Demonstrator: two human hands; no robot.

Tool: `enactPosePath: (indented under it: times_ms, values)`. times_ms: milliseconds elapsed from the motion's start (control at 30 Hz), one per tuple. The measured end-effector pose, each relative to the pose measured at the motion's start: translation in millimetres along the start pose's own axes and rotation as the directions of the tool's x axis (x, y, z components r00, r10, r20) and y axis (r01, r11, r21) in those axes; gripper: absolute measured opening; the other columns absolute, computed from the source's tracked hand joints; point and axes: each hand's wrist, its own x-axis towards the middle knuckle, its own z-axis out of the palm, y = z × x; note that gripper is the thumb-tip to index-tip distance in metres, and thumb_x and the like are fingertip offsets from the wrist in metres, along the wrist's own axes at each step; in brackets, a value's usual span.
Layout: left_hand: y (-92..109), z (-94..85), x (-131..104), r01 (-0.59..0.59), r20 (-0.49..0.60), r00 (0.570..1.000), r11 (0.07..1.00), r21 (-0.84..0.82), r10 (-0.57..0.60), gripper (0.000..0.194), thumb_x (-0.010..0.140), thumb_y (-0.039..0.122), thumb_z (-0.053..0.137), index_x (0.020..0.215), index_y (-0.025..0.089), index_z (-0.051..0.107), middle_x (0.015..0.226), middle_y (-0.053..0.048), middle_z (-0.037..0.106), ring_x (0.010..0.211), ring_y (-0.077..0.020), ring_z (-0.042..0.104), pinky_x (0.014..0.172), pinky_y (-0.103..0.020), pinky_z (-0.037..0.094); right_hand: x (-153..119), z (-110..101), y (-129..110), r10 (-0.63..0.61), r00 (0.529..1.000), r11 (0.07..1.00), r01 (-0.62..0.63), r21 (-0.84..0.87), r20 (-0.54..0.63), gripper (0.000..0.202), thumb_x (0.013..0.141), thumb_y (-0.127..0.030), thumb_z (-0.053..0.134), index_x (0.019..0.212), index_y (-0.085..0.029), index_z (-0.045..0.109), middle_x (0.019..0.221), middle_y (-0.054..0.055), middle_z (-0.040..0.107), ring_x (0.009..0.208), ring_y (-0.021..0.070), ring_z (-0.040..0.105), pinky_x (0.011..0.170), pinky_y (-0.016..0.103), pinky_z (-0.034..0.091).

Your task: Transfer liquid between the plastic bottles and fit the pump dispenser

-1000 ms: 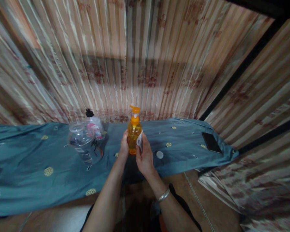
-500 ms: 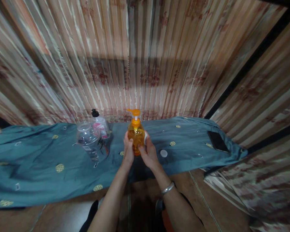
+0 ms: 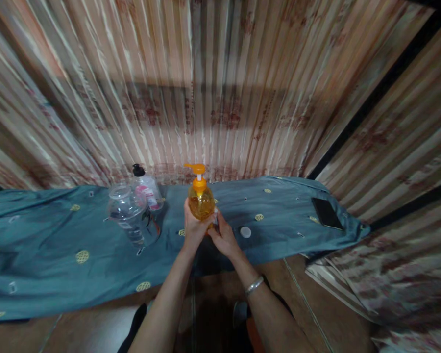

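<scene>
Above one blue cloth (image 3: 220,211), two hands, left (image 3: 194,228) and right (image 3: 225,238), grasp one orange pump bottle (image 3: 201,200).

The 2 forearms reached forward from the lower edge of the view and slanted inward, the left forearm (image 3: 167,299) and the right forearm (image 3: 266,304) well apart low down and near each other at the wrists. The left hand (image 3: 194,229) was curled in a grip, its wrist roughly in line with the arm. The right hand (image 3: 225,238) angled inward just beside it — fingers bent, fingertips partly hidden.
</scene>
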Motion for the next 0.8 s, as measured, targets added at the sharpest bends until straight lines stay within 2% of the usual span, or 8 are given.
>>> enactPosePath:
  times_ms: [167, 300, 433, 567, 633, 800]
  values:
    - [12, -2.3, 7, 0.098, -0.074, 0.992, 0.994, -0.051, -0.102, 0.084, 0.040, 0.030, 0.093, 0.113, 0.022, 0.052, 0.107, -0.004, 0.067, 0.099, -0.0252, 0.068, 0.095, -0.043, 0.053, -1, 2, 9, 0.086, 0.996, 0.994, -0.087, 0.062, 0.020, 0.074, 0.076, -0.009, 0.054, 0.148, -0.026, 0.051, 0.132, 0.003, 0.071, 0.117, 0.0218, 0.069, 0.107, 0.039, 0.052]
    - [29, -9.6, 5, 0.137, -0.119, 0.981, 0.984, -0.112, -0.150, 0.075, 0.040, 0.030, 0.093, 0.103, 0.023, 0.052, 0.097, -0.001, 0.067, 0.086, -0.0201, 0.067, 0.085, -0.038, 0.055, -1, 6, 10, 0.126, 0.991, 0.982, -0.131, 0.133, 0.044, 0.067, 0.076, -0.013, 0.057, 0.141, -0.026, 0.058, 0.130, 0.002, 0.072, 0.116, 0.0223, 0.068, 0.108, 0.040, 0.051]
    - [47, -15.3, 0, 0.143, -0.141, 0.975, 0.973, -0.183, -0.170, 0.070, 0.042, 0.032, 0.092, 0.100, 0.023, 0.053, 0.090, 0.002, 0.067, 0.076, -0.0168, 0.066, 0.074, -0.032, 0.055, 1, 9, 6, 0.174, 0.982, 0.933, -0.186, 0.307, 0.068, 0.055, 0.076, -0.018, 0.059, 0.130, -0.029, 0.067, 0.129, -0.001, 0.073, 0.119, 0.0230, 0.067, 0.111, 0.040, 0.048]
    - [60, -18.3, -2, 0.129, -0.152, 0.974, 0.964, -0.230, -0.167, 0.069, 0.040, 0.031, 0.093, 0.097, 0.023, 0.055, 0.089, 0.003, 0.067, 0.075, -0.0160, 0.066, 0.073, -0.030, 0.054, 4, 11, 0, 0.240, 0.965, 0.774, -0.254, 0.580, 0.102, 0.037, 0.075, -0.029, 0.067, 0.110, -0.028, 0.075, 0.113, 0.000, 0.079, 0.117, 0.0258, 0.068, 0.106, 0.039, 0.051]
    - [63, -18.5, -3, 0.125, -0.148, 0.975, 0.960, -0.249, -0.166, 0.069, 0.040, 0.031, 0.093, 0.097, 0.023, 0.055, 0.090, 0.002, 0.068, 0.075, -0.0164, 0.066, 0.075, -0.031, 0.054, 7, 13, -4, 0.266, 0.955, 0.680, -0.283, 0.676, 0.133, 0.035, 0.075, -0.038, 0.069, 0.106, -0.025, 0.075, 0.108, 0.003, 0.079, 0.116, 0.0273, 0.069, 0.102, 0.040, 0.053]
    - [68, -17.5, -5, 0.114, -0.125, 0.980, 0.955, -0.274, -0.153, 0.067, 0.041, 0.032, 0.093, 0.097, 0.023, 0.056, 0.090, 0.001, 0.069, 0.076, -0.0177, 0.067, 0.077, -0.033, 0.054, 10, 18, -6, 0.335, 0.913, 0.503, -0.381, 0.775, 0.232, 0.039, 0.075, -0.052, 0.067, 0.101, -0.022, 0.071, 0.106, 0.006, 0.079, 0.113, 0.0291, 0.070, 0.095, 0.041, 0.057]
